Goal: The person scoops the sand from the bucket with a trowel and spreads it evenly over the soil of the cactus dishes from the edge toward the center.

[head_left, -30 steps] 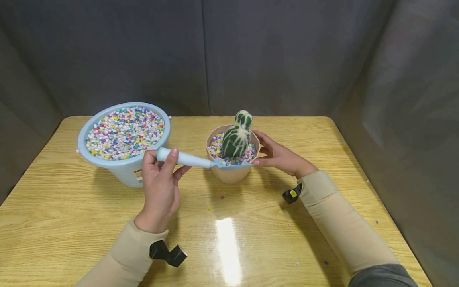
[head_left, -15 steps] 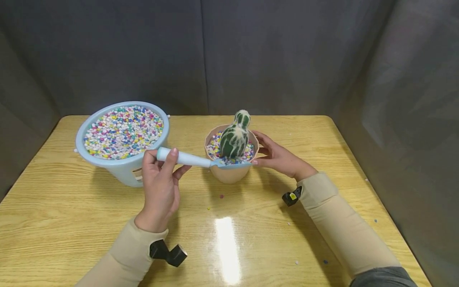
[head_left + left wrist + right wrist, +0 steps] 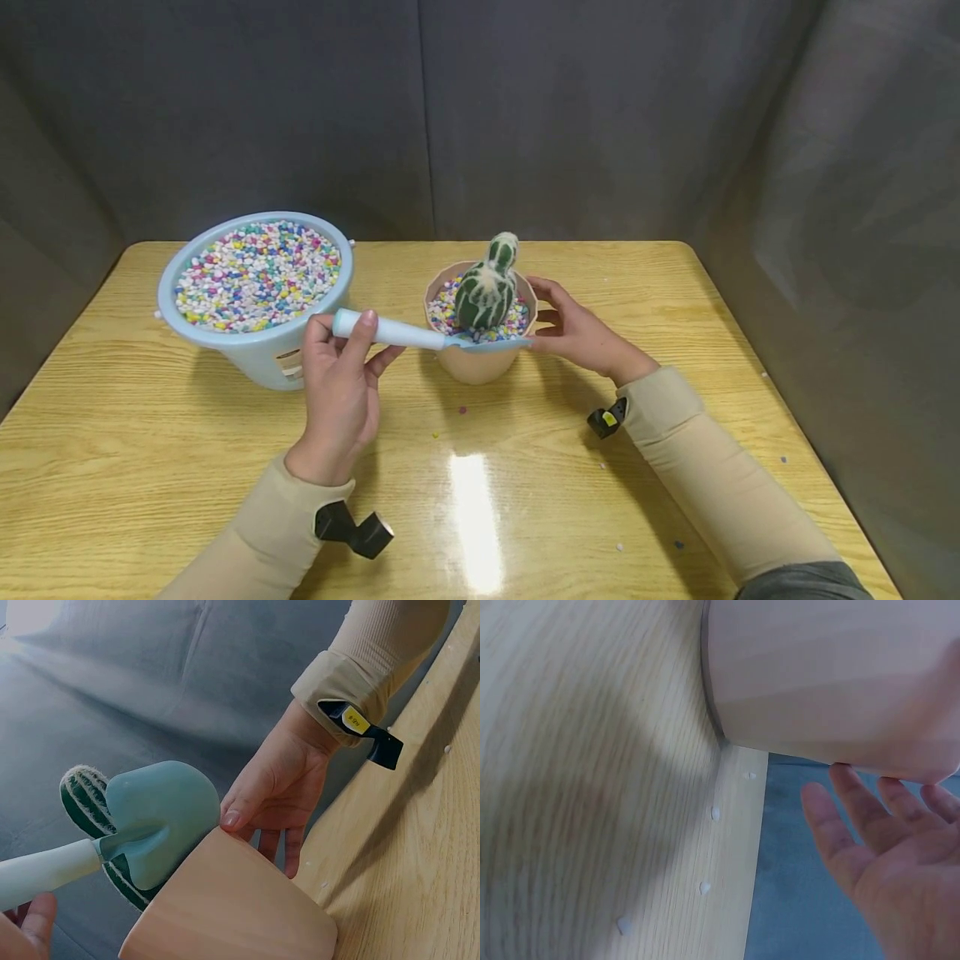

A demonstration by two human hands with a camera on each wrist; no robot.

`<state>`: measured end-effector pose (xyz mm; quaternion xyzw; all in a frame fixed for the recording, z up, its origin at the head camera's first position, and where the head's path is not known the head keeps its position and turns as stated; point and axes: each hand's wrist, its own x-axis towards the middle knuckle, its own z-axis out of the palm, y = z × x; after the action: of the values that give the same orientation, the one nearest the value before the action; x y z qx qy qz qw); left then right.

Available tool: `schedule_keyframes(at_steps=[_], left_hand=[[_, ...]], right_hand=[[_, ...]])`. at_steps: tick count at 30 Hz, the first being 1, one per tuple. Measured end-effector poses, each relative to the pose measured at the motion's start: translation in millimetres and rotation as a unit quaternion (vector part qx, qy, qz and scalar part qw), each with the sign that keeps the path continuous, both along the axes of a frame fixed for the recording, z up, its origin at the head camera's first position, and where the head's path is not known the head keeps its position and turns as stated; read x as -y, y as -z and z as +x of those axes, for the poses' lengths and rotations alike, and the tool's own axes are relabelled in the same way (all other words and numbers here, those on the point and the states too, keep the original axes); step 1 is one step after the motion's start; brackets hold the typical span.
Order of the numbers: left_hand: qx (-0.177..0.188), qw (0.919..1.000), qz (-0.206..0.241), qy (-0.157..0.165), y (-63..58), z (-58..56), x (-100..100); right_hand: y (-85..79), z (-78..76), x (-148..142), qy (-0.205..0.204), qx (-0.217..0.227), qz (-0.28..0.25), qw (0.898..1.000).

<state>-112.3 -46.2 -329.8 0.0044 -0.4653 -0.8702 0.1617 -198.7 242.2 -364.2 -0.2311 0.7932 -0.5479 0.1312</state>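
My left hand (image 3: 341,400) pinches the handle of a pale blue trowel (image 3: 401,332) between thumb and fingers. The trowel's blade (image 3: 161,817) lies across the front rim of a peach flowerpot (image 3: 476,364). A green cactus with white fuzzy stripes (image 3: 486,296) stands in the pot, tilted slightly, among multicoloured pebbles (image 3: 442,312). My right hand (image 3: 585,333) holds the pot's right side, the thumb at the rim near the blade tip and the fingers farther back. In the right wrist view several fingertips (image 3: 840,774) touch the pot wall.
A light blue bucket (image 3: 251,339) full of multicoloured pebbles (image 3: 262,275) stands left of the pot, just beyond my left hand. Several stray pebbles lie on the wooden table (image 3: 555,517). Dark fabric panels (image 3: 427,117) rise behind the table and at its sides.
The pot and cactus have shifted slightly left, with the cactus turned a little, and my right hand has followed. The trowel has moved slightly right and stays at the front rim.
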Motion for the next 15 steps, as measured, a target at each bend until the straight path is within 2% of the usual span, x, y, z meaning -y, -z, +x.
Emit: schedule_keyframes(at_steps=[15], left_hand=[[0.017,0.9998,0.001,0.008,0.5,1.3,-3.1]], right_hand=[[0.4,2.7,2.5,0.008,-0.007,0.011,1.000]])
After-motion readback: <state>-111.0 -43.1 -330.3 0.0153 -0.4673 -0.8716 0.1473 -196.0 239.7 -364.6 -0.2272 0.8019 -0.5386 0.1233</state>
